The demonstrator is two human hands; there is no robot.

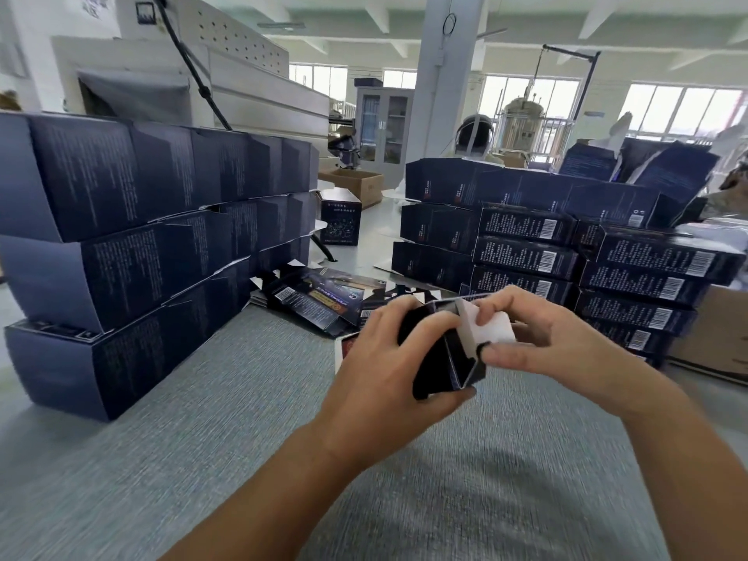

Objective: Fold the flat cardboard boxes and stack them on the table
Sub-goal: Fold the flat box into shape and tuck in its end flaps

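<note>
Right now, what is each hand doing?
Left hand: gripping the dark, half-folded cardboard box.
Right hand: pinching that box's white end flap.

Dark, faintly glossy cardboard box [441, 350] (white matt inside); table [243, 439] covered in rough grey woven cloth.

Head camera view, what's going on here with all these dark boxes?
A person is mid-fold on one dark box, held above the grey table. The left hand grips its body while the right hand pinches its white end flap. Flat boxes lie just behind, and folded ones are stacked at both sides.
</note>
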